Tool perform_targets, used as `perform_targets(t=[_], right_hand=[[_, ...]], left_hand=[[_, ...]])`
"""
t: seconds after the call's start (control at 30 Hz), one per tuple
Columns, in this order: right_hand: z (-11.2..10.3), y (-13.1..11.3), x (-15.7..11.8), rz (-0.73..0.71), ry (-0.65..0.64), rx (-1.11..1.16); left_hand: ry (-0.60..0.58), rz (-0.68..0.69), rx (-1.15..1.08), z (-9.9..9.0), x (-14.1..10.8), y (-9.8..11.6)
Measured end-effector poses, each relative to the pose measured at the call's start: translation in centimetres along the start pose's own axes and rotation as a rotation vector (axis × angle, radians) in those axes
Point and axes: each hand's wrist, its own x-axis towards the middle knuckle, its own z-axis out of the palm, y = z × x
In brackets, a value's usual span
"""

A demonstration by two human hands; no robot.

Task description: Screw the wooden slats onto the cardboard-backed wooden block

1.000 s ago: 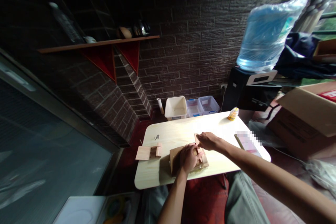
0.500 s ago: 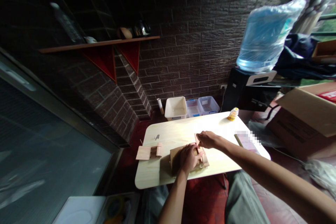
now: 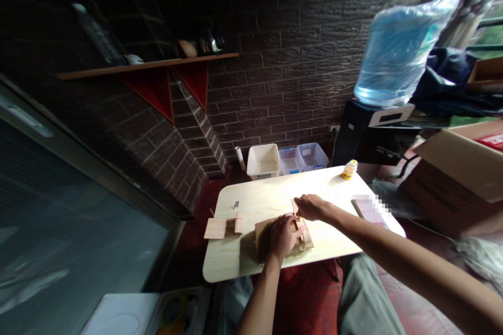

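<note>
My left hand (image 3: 283,235) lies over a brown box-shaped wooden piece (image 3: 262,243), with its fingers curled around a strip on its right side. Close beyond it, my right hand (image 3: 312,207) is closed at the far end of a flat wooden board (image 3: 307,241); whatever its fingers pinch is hidden. The board lies against the right side of the box-shaped piece. Left of both hands, a light wooden assembly of panels (image 3: 215,229) rests near the table's edge. A small heap of dark, thin metal pieces (image 3: 235,204) lies behind it.
The pale table (image 3: 271,194) has rounded corners. A small yellow-capped bottle (image 3: 349,169) stands at its far right, and a flat item, partly blurred out, (image 3: 371,212) lies at the right edge. Beyond are plastic bins (image 3: 263,160), a water dispenser (image 3: 353,136) and a cardboard box (image 3: 444,183).
Both hands keep almost the same place and grip. My right hand has shifted very slightly; the rest of the table looks unchanged.
</note>
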Motion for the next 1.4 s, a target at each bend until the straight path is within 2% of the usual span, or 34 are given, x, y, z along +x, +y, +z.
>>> perform_targets(t=[0.17, 0.47, 0.73, 1.07, 1.3, 1.4], right_hand=[[0.16, 0.61, 0.04, -0.112, -0.004, 0.025], [0.59, 0.52, 0.71, -0.025, 0.013, -0.007], [0.00, 0.93, 0.04, -0.112, 0.006, 0.028], [0.31, 0.14, 0.51, -0.012, 0.019, 0.002], [-0.03, 0.76, -0.23, -0.123, 0.030, 0.024], [0.16, 0.79, -0.13, -0.097, 0.014, 0.016]], left_hand=[[-0.015, -0.022, -0.004, -0.12, -0.05, 0.15], [-0.001, -0.021, 0.013, 0.07, 0.01, -0.08], [-0.005, 0.006, -0.019, 0.02, -0.12, -0.18], [0.005, -0.005, 0.001, 0.12, 0.04, -0.17], [-0.028, -0.023, 0.011, -0.05, -0.02, -0.02], [-0.019, -0.026, 0.025, 0.01, 0.10, 0.06]])
